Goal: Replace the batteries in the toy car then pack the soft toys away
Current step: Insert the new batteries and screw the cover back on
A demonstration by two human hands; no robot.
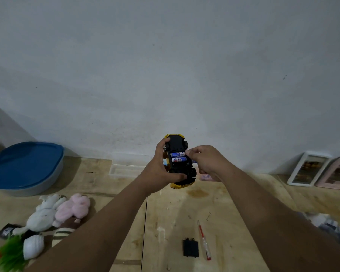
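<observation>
Two batteries (178, 157) lie side by side in the open bay of the car (178, 161), which the left hand (161, 169) grips upside down, fingers wrapped round its body and thumb across the underside. The right hand (203, 161) is just beside it, fingertips (187, 152) pinched at the end of the farther battery. To do this step well, I judge the grip on the car should be firm while that battery is worked at its end, against the spring. Below the right hand, on the wooden floor (234, 203), lie the black cover (190, 248) and a screwdriver (203, 240). Well below and left of the left hand sit the soft toys (53, 213), not yet packed, with a blue-lidded tub (26, 167) beyond them.
</observation>
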